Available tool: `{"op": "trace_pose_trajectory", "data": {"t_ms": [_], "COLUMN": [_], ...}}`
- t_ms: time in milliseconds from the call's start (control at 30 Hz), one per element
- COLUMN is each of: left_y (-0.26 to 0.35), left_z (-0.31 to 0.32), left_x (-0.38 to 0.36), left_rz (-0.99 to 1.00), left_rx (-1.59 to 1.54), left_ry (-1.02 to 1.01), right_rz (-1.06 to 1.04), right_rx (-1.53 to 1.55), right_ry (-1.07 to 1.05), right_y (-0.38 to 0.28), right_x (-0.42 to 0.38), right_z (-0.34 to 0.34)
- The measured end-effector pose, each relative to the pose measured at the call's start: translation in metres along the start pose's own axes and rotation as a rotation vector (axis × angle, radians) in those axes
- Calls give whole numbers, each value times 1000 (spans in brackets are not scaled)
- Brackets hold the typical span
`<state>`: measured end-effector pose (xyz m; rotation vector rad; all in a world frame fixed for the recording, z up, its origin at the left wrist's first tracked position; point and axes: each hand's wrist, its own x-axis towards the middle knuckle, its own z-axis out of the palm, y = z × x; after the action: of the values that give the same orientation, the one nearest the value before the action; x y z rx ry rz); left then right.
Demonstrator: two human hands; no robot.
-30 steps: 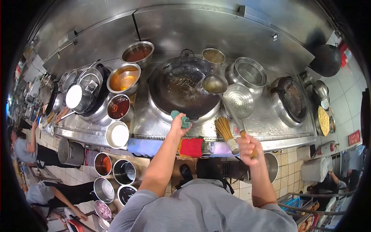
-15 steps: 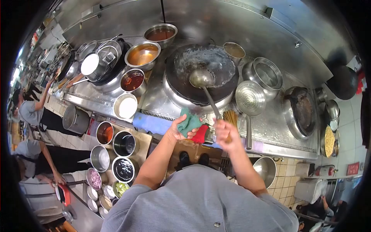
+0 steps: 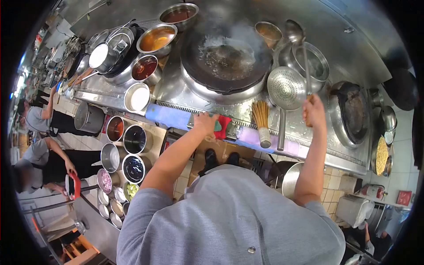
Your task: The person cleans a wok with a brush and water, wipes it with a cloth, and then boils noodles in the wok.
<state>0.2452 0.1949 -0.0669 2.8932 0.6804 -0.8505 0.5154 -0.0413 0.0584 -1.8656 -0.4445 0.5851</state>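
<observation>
A large black wok [image 3: 227,59] with bubbling liquid sits on the steel stove. My right hand [image 3: 314,110] grips the handle of a long ladle [image 3: 295,32], whose bowl hangs over a steel pot [image 3: 309,64] to the right of the wok. My left hand [image 3: 204,124] rests on the stove's front edge, pressing a green cloth [image 3: 217,126] beside a red cloth [image 3: 225,126].
A perforated skimmer [image 3: 286,88] and a bamboo brush [image 3: 261,119] lie right of the wok. Bowls of sauces [image 3: 157,39] stand to the left, and several pots [image 3: 134,139] sit below the counter. A second wok [image 3: 354,112] is at right. Two people [image 3: 42,154] work at far left.
My right hand lifted the ladle out of the wok and swung it right, over the steel pot. My left hand dropped with the green cloth onto the stove's front edge.
</observation>
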Motion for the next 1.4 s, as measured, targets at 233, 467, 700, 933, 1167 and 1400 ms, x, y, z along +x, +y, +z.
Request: {"op": "trace_pose_trajectory", "data": {"t_ms": [233,467,700,933,1167,1400], "left_y": [-73,-86,-46,-42,-40,-44], "left_z": [34,76,-51,-57,-61,-48], "left_x": [-37,-71,-12,43,31,3], "left_rz": [-352,-449,205,354,360,389], "left_rx": [-968,-1278,-743,-553,-560,-818], "left_ry": [622,616,1094,902,966,1022], "right_rz": [-120,348,184,18,189,402], "right_rx": [-905,1583,1874,1962,2051,1867], "right_ry": [572,-165,-233,-321,-372,-508], "right_y": [105,54,-35,-115,-122,-82], "right_x": [153,165,67,-45,-114,-134], "right_z": [-59,-103,-70,7,53,60]}}
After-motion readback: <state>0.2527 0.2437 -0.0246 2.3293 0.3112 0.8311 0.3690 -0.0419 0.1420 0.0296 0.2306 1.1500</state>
